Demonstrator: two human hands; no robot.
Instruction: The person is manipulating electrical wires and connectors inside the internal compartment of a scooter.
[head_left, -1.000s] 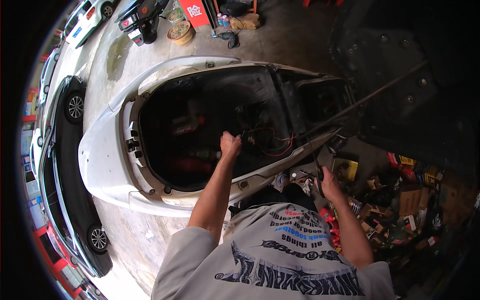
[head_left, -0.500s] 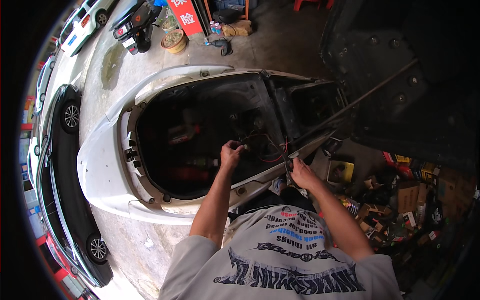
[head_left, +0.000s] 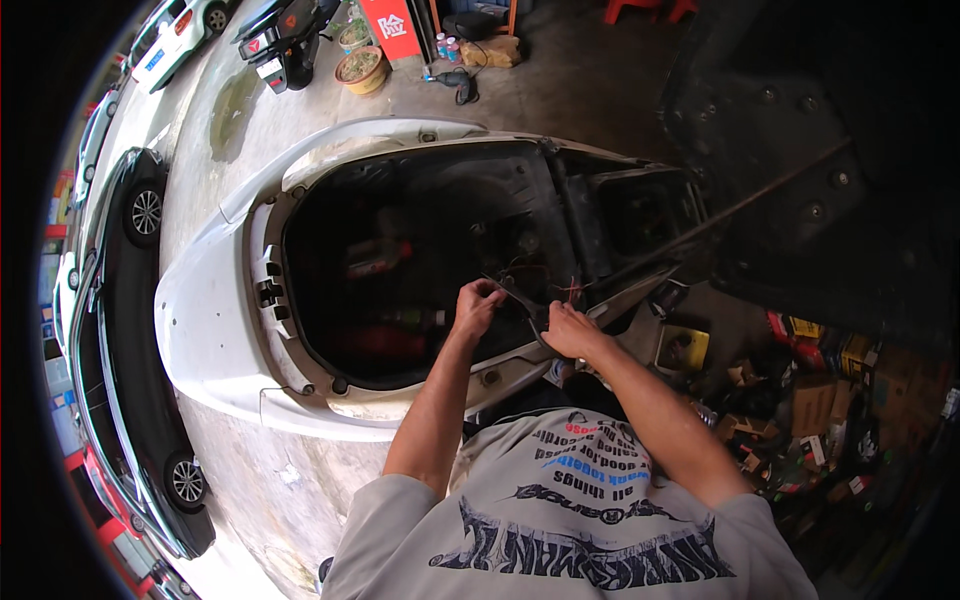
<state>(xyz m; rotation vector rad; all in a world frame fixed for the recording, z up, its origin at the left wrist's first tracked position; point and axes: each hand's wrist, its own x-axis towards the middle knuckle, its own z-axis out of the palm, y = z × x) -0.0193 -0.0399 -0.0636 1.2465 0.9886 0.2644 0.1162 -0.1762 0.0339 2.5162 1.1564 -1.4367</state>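
Observation:
A white scooter body (head_left: 195,330) has an open black storage bucket (head_left: 380,200) with thin wires (head_left: 530,269) inside. My left hand (head_left: 476,306) is closed in a pinch on a wire over the bucket. My right hand (head_left: 568,329) is closed on a long dark tool (head_left: 536,318), which looks like pliers, its tip reaching the wire at my left fingertips. Dim red and silver items (head_left: 375,258) lie in the bucket. The raised dark seat (head_left: 780,180) hangs at upper right.
Boxes and clutter (head_left: 815,410) cover the floor at right, near a yellow container (head_left: 683,348). A black car (head_left: 130,350) stands at left. A second scooter (head_left: 275,50), potted plants (head_left: 360,68), a red sign (head_left: 392,30) and a power tool (head_left: 460,82) are beyond the white scooter.
My right hand has moved left and up from the bucket's outer edge, bringing the dark tool to my left hand, which has moved slightly right.

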